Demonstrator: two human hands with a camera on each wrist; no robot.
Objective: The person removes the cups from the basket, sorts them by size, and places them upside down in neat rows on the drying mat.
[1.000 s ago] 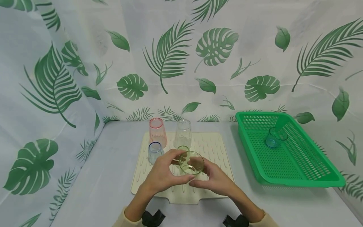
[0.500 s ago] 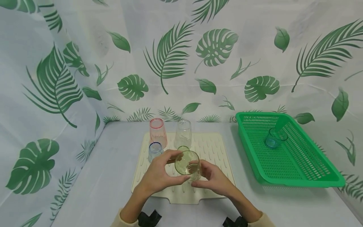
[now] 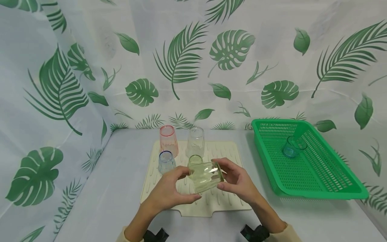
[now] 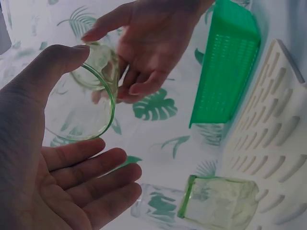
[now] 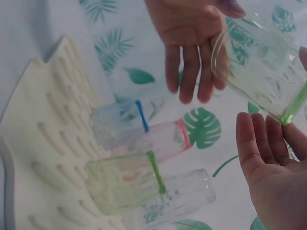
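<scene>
A pale green drinking glass [image 3: 207, 176] is held in the air above the cream drying mat [image 3: 223, 151], lying nearly on its side. My left hand [image 3: 164, 191] pinches its left end between thumb and fingertips, the other fingers fanned out in the left wrist view. At the right end, my right hand [image 3: 239, 179] grips the glass with thumb and fingers. Behind it on the mat stands a second green-rimmed glass [image 3: 195, 160], partly covered in the head view. Next to that are a blue-rimmed glass [image 3: 166, 163], a red-rimmed glass [image 3: 169, 143] and a clear glass [image 3: 196, 141].
A green plastic basket [image 3: 320, 194] with slotted walls stands on the right of the white-covered table [image 3: 99, 195]. Inside it sits a blue glass [image 3: 293, 148]. Leaf-printed cloth [image 3: 235, 111] hangs behind and to the left.
The held glass has turned from showing its round mouth to the head camera to lying sideways. My right hand has shifted slightly up and right with its end; the standing glasses have not moved.
</scene>
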